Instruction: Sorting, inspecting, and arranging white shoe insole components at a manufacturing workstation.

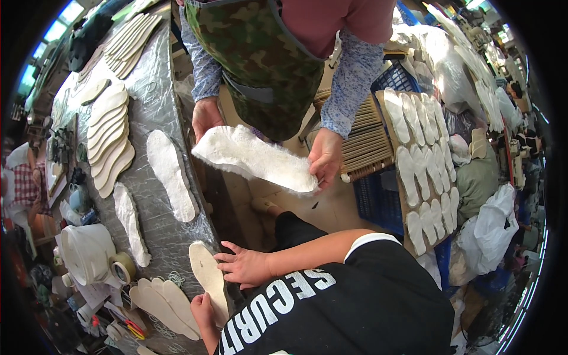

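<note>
Close to my body, my left hand (pixel 203 312) is closed at the left edge of a cream insole (pixel 204 266) at the table's near edge. My right hand (pixel 244 264) reaches in from the right, fingers spread, fingertips touching the insole's right edge. Left of my left hand, several overlapping cream insoles (pixel 163 303) lie fanned out. Facing me, another person in a camouflage apron (pixel 254 59) holds a fluffy white insole (pixel 254 158) between both hands.
The table (pixel 157 112), under clear plastic, carries a pale insole (pixel 171 174), a narrow fleecy one (pixel 131 222) and an insole stack (pixel 108 142). A white bucket (pixel 89 251), tape roll (pixel 122 268) and scissors (pixel 135 328) sit left. A board with insole rows (pixel 423 207) rests by blue crates (pixel 378 201) at right.
</note>
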`<state>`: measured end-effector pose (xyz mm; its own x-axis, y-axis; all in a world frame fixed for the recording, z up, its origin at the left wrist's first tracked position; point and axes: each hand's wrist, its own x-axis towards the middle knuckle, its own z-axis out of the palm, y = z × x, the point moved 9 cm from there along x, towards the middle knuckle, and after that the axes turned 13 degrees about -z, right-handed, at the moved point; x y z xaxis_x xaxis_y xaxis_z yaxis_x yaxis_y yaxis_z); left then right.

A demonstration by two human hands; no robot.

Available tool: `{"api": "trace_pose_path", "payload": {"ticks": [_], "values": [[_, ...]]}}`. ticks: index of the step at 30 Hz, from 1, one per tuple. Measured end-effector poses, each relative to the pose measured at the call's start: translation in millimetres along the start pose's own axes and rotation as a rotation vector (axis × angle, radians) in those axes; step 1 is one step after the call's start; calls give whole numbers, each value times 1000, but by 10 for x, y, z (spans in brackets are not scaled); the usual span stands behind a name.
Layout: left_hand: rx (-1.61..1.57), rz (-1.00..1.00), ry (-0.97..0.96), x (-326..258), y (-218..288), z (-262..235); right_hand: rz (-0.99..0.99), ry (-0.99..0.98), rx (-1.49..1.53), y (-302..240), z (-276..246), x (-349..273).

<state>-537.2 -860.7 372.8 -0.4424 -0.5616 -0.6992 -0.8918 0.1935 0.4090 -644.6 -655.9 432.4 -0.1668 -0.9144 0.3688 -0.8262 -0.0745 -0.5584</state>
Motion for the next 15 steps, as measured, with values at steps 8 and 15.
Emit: {"api": "trace_pose_path", "payload": {"ticks": [8, 15], "values": [[65, 43, -83, 22, 48, 35, 20, -48, 14, 0, 90, 0], [92, 125, 9, -30, 140, 0, -15, 41, -2, -35, 52, -12]]}}
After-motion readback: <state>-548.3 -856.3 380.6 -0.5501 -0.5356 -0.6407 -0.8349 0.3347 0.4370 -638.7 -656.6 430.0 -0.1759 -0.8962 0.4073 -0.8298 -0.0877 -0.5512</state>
